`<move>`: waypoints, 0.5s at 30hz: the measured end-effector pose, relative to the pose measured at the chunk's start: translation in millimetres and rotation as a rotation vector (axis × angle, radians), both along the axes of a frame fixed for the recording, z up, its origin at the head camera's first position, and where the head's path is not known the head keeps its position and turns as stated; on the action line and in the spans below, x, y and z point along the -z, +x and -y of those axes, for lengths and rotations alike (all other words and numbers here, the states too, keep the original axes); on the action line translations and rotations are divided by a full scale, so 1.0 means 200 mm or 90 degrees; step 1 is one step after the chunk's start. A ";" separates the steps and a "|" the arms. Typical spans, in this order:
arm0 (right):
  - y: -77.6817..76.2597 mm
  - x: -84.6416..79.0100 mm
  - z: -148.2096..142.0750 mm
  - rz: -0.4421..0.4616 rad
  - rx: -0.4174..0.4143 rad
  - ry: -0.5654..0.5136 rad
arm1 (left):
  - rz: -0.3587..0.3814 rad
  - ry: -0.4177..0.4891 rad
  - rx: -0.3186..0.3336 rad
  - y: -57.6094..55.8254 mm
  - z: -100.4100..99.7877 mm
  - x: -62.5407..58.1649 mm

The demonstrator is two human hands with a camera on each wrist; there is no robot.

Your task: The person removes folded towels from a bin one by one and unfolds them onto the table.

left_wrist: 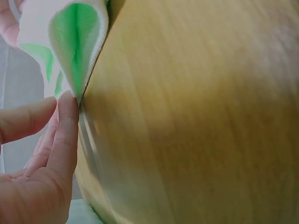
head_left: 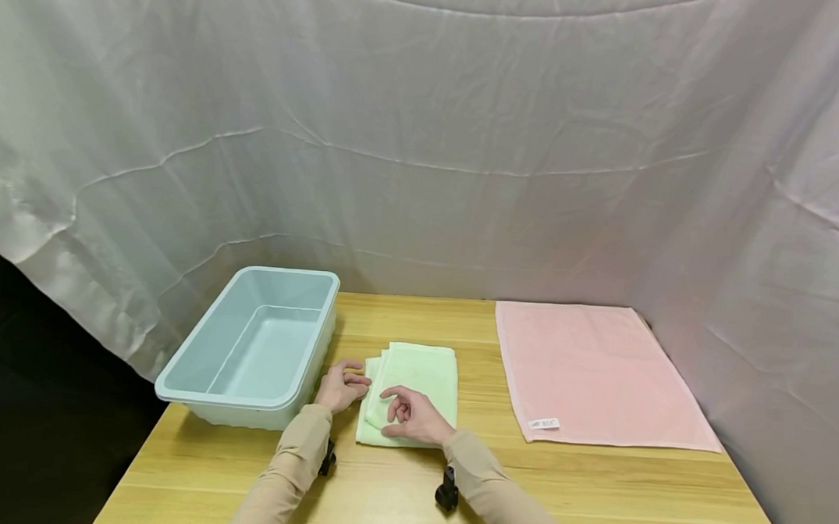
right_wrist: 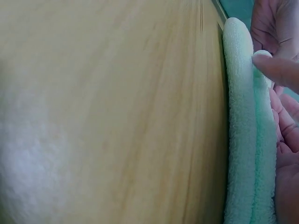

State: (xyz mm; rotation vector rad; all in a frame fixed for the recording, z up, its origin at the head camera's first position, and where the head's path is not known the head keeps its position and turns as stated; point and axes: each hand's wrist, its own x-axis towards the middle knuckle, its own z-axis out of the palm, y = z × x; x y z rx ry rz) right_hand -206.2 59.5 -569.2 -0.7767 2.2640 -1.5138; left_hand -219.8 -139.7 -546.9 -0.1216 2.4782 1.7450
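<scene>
A pale green towel, folded into layers with their left edges slightly offset, lies on the table. At its left edge is my left hand. The left wrist view shows that hand's fairly straight fingers at the towel's looped fold, with the thumb apart from them. Over the towel's front part is my right hand, thumb and index finger spread and the other fingers loosely bent. In the right wrist view its thumb lies across the towel's layered edge; whether it presses is unclear.
A light blue plastic basin stands to the left, close to my left forearm. Spread flat at the right is a pink towel with a white label. Grey curtains hang behind the wooden table and at its right side.
</scene>
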 end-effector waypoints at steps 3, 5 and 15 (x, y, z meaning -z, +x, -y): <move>0.00 0.01 0.00 -0.004 0.003 -0.006 | 0.005 0.007 -0.002 0.00 0.00 0.00; 0.00 0.01 0.00 -0.006 0.005 -0.007 | 0.007 0.013 -0.003 0.00 0.00 0.00; -0.01 0.02 0.00 -0.027 0.017 0.016 | 0.016 0.045 -0.006 -0.01 0.00 0.00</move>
